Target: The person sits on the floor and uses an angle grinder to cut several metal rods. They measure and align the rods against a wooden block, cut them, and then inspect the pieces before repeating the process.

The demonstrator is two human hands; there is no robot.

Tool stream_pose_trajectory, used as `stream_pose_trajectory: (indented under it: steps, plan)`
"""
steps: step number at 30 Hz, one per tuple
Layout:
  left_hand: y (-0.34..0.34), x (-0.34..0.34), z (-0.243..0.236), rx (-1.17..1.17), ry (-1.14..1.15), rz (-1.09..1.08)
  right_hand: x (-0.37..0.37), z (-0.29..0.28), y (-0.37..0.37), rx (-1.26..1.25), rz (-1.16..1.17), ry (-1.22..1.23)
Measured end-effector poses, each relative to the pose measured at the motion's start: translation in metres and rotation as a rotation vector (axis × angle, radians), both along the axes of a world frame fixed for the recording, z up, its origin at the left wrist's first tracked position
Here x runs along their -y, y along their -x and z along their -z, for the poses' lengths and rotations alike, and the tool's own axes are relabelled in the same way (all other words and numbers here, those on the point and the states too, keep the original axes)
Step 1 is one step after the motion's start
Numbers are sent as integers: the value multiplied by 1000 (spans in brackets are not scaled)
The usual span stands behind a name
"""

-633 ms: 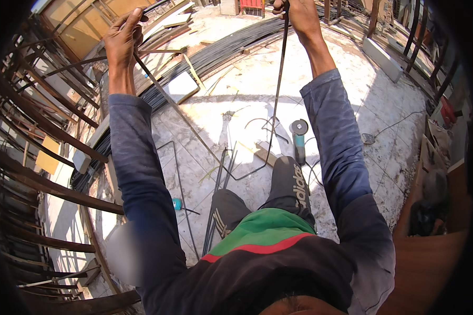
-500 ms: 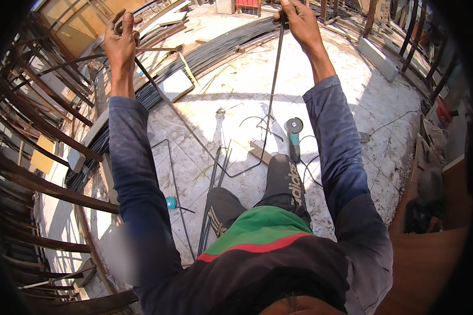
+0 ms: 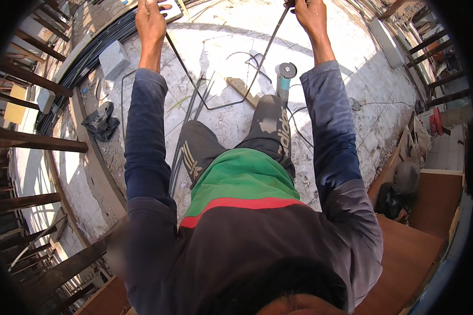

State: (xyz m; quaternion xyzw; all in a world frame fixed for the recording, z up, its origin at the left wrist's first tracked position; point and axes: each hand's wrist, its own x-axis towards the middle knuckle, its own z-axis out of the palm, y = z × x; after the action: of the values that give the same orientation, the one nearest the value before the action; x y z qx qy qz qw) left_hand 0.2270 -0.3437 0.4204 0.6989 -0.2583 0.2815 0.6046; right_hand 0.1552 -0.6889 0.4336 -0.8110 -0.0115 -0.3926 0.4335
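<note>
A dark, thin steel rod (image 3: pixel 226 106), bent into a wide U, hangs in front of me with its base near my knees. My left hand (image 3: pixel 151 26) is closed around its left leg, with the fingertips partly cut off by the upper edge. My right hand (image 3: pixel 311 21) grips the top of the right leg; its fingers are also partly out of view. Under the rod, on the pale floor, lie a piece of wood (image 3: pixel 240 89) and several thin dark bars. Near my right knee rests an angle grinder (image 3: pixel 284 85) with its disc facing up.
A bundle of long dark rods (image 3: pixel 84 64) curves along the left, beside a pale block (image 3: pixel 113 59) and a black plastic bag (image 3: pixel 101 122). Wooden posts (image 3: pixel 42 140) stand farther left. A cable (image 3: pixel 299 128) runs near the grinder. Brown boards (image 3: pixel 404 262) are at the lower right.
The view has tilted downward, so the floor objects, both hands and the bent rod appear higher. My hands look slightly closer together. Both still hold the rod.
</note>
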Motion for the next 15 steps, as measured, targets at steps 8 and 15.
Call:
stream_pose_trajectory:
  steps: [8, 15]
  plan:
    - [33, -9, 176, -378, -83, -154, -35, 39, 14, -111, 67, 14]
    - [53, -1, 231, -440, -134, -112, -33, 22, 21, -206, 113, -23]
